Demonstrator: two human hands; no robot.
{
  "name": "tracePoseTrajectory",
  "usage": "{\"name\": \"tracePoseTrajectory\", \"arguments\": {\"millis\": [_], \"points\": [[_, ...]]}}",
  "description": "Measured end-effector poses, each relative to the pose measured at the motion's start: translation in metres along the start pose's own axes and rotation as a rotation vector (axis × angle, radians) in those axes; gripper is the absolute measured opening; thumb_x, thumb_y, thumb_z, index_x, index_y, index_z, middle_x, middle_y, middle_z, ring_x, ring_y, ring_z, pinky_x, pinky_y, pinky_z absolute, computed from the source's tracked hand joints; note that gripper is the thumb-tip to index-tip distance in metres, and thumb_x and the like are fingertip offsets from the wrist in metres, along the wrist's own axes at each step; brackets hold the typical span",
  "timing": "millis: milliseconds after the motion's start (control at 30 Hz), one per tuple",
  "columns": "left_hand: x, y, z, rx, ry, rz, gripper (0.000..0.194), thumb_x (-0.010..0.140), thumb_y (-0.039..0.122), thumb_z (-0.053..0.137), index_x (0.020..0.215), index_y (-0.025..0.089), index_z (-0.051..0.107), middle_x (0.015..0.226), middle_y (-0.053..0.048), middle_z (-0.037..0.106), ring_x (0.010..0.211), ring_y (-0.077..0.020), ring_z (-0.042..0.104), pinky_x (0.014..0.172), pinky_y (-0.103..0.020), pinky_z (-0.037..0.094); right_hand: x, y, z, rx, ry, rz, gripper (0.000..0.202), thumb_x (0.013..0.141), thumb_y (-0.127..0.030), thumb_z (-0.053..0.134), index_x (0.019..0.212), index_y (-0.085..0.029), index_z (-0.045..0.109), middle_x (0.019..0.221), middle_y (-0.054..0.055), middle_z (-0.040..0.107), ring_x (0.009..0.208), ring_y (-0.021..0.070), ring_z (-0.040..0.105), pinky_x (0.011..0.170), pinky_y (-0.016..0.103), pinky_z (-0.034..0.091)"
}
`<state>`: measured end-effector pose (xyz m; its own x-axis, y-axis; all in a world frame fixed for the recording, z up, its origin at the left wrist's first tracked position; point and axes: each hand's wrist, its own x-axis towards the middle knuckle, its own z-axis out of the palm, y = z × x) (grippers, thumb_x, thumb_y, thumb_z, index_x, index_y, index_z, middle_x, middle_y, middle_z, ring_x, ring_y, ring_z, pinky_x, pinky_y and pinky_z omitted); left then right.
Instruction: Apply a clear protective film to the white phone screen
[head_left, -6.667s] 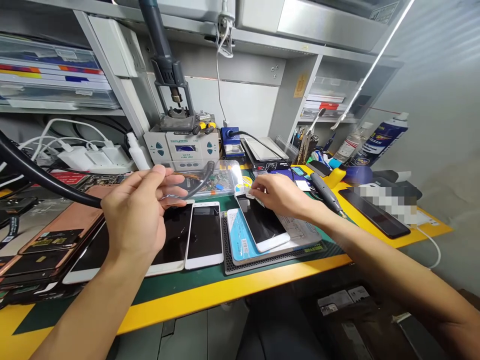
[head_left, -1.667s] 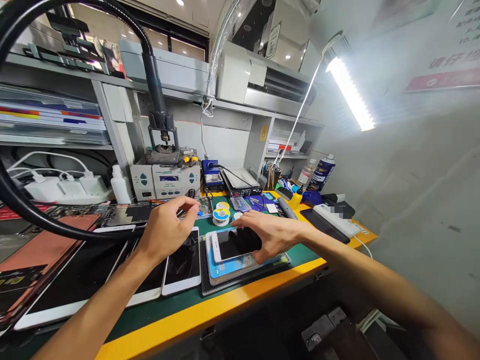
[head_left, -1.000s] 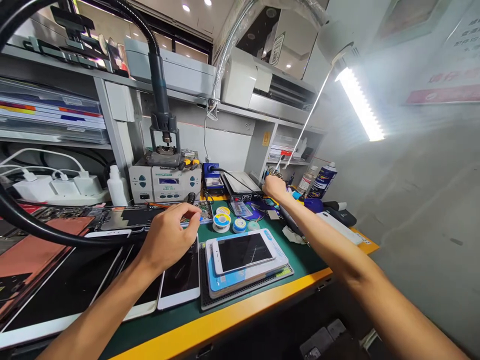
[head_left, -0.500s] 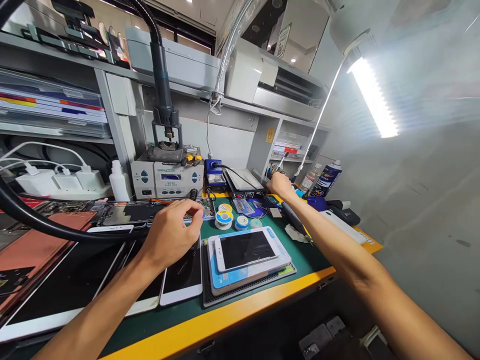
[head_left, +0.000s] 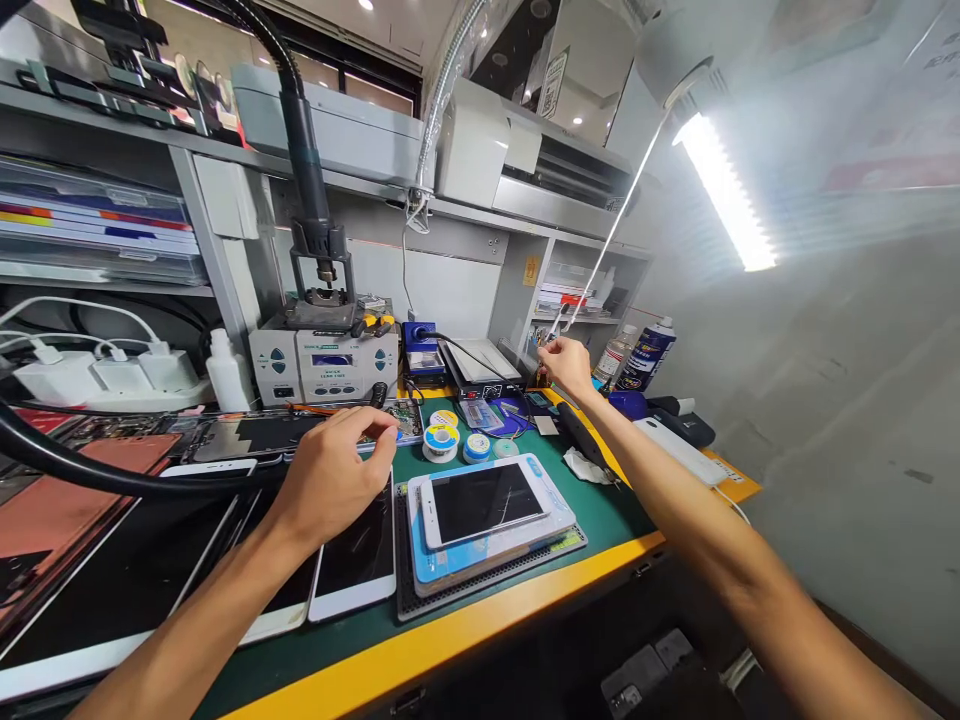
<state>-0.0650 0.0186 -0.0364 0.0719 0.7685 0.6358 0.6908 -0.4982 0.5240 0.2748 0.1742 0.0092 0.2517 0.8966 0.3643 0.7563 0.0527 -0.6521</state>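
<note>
My left hand [head_left: 334, 470] hovers over the tablets on the left, thumb and index finger pinched together. A tiny blue bit shows at its fingertips, too small to name. Stretched out to the back right, my right hand [head_left: 566, 365] has its fingers pinched among thin tools by the shelf; what they grip is hidden. Between the arms, a white phone [head_left: 487, 502] with a dark, scratched screen lies on a blue-and-white flat box [head_left: 559, 508]. Beneath that box is a dark perforated plate [head_left: 409, 603]. A white-framed tablet [head_left: 352, 597] lies under and beside my left hand.
Solder spools [head_left: 440, 443] and a small round tin [head_left: 477, 448] stand behind the phone. At the back are a hot-air station [head_left: 330, 362] and a soldering iron stand [head_left: 424, 358]. A spray can [head_left: 646, 355] stands far right. A black hose [head_left: 142, 478] crosses the left side.
My right hand has risen slightly at the tools, and its fingers show more plainly from the side. My left hand keeps its pinch. The whole view has shifted a little.
</note>
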Motion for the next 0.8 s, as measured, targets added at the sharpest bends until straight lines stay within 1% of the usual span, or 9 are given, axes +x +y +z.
{"name": "tracePoseTrajectory", "arguments": {"millis": [100, 200, 300, 367, 467, 533, 600, 667, 800], "points": [[0.001, 0.002, -0.003, 0.001, 0.008, -0.018, 0.020, 0.090, 0.033, 0.056, 0.088, 0.020, 0.071, 0.088, -0.003, 0.076, 0.080, -0.0198, 0.068, 0.063, -0.027, 0.047, -0.015, 0.001, -0.016, 0.226, -0.024, -0.028, 0.025, 0.096, -0.037, 0.066, 0.103, -0.013, 0.067, 0.095, 0.005, 0.071, 0.076, 0.0152, 0.069, 0.067, 0.030, 0.059], [0.001, 0.006, -0.006, -0.006, 0.021, -0.051, 0.020, 0.089, 0.035, 0.058, 0.090, 0.020, 0.071, 0.088, -0.003, 0.076, 0.078, -0.0195, 0.068, 0.061, -0.027, 0.047, -0.036, 0.003, -0.039, 0.464, -0.089, -0.086, 0.028, 0.082, -0.040, 0.077, 0.086, -0.014, 0.066, 0.080, 0.005, 0.071, 0.063, 0.0142, 0.067, 0.054, 0.025, 0.054], [0.000, 0.011, -0.008, -0.046, 0.033, -0.111, 0.021, 0.089, 0.037, 0.061, 0.092, 0.021, 0.073, 0.091, -0.002, 0.076, 0.082, -0.0197, 0.068, 0.063, -0.027, 0.047, -0.060, 0.001, -0.060, 0.645, -0.214, -0.126, 0.032, 0.070, -0.043, 0.083, 0.078, -0.017, 0.065, 0.069, 0.001, 0.068, 0.053, 0.0121, 0.062, 0.048, 0.024, 0.051], [0.000, 0.016, -0.011, -0.139, 0.017, -0.173, 0.021, 0.088, 0.039, 0.065, 0.094, 0.020, 0.074, 0.093, -0.003, 0.076, 0.087, -0.0202, 0.069, 0.071, -0.027, 0.049, -0.075, -0.004, -0.068, 0.717, -0.343, -0.127, 0.033, 0.066, -0.041, 0.085, 0.073, -0.018, 0.063, 0.064, 0.000, 0.066, 0.048, 0.0113, 0.059, 0.045, 0.024, 0.050], [-0.001, 0.023, -0.014, -0.449, -0.106, -0.281, 0.029, 0.085, 0.044, 0.072, 0.100, 0.020, 0.075, 0.095, -0.004, 0.076, 0.091, -0.0200, 0.068, 0.080, -0.028, 0.051, -0.093, -0.014, -0.067, 0.763, -0.584, -0.107, 0.029, 0.064, -0.034, 0.087, 0.069, -0.016, 0.065, 0.060, 0.001, 0.067, 0.043, 0.0130, 0.059, 0.042, 0.025, 0.049], [-0.001, 0.027, -0.014, -0.650, -0.223, -0.335, 0.034, 0.087, 0.048, 0.071, 0.106, 0.019, 0.075, 0.096, -0.005, 0.075, 0.085, -0.0179, 0.067, 0.072, -0.026, 0.051, -0.101, -0.020, -0.060, 0.773, -0.781, -0.115, 0.021, 0.068, -0.028, 0.084, 0.070, -0.015, 0.068, 0.061, 0.003, 0.070, 0.043, 0.0136, 0.061, 0.041, 0.024, 0.049], [-0.001, 0.031, -0.012, -0.734, -0.313, -0.383, 0.036, 0.088, 0.048, 0.070, 0.108, 0.019, 0.074, 0.094, -0.005, 0.074, 0.073, -0.0148, 0.063, 0.058, -0.023, 0.047, -0.106, -0.024, -0.053, 0.765, -0.947, -0.132, 0.014, 0.072, -0.022, 0.080, 0.073, -0.014, 0.069, 0.063, 0.004, 0.072, 0.045, 0.0134, 0.063, 0.041, 0.021, 0.048], [-0.001, 0.033, -0.009, -0.703, -0.372, -0.433, 0.035, 0.085, 0.047, 0.074, 0.105, 0.017, 0.074, 0.082, -0.003, 0.071, 0.063, -0.0123, 0.057, 0.048, -0.021, 0.041, -0.108, -0.024, -0.046, 0.746, -1.027, -0.134, 0.009, 0.074, -0.018, 0.077, 0.074, -0.014, 0.069, 0.065, 0.004, 0.074, 0.046, 0.0133, 0.065, 0.041, 0.020, 0.048], [0.000, 0.035, -0.004, -0.544, -0.467, -0.506, 0.031, 0.082, 0.043, 0.078, 0.096, 0.016, 0.075, 0.057, 0.003, 0.057, 0.050, -0.0091, 0.046, 0.041, -0.018, 0.031, -0.107, -0.018, -0.039, 0.728, -1.056, -0.090, 0.005, 0.073, -0.013, 0.072, 0.073, -0.014, 0.067, 0.067, 0.004, 0.075, 0.046, 0.0127, 0.065, 0.040, 0.019, 0.046]]}}
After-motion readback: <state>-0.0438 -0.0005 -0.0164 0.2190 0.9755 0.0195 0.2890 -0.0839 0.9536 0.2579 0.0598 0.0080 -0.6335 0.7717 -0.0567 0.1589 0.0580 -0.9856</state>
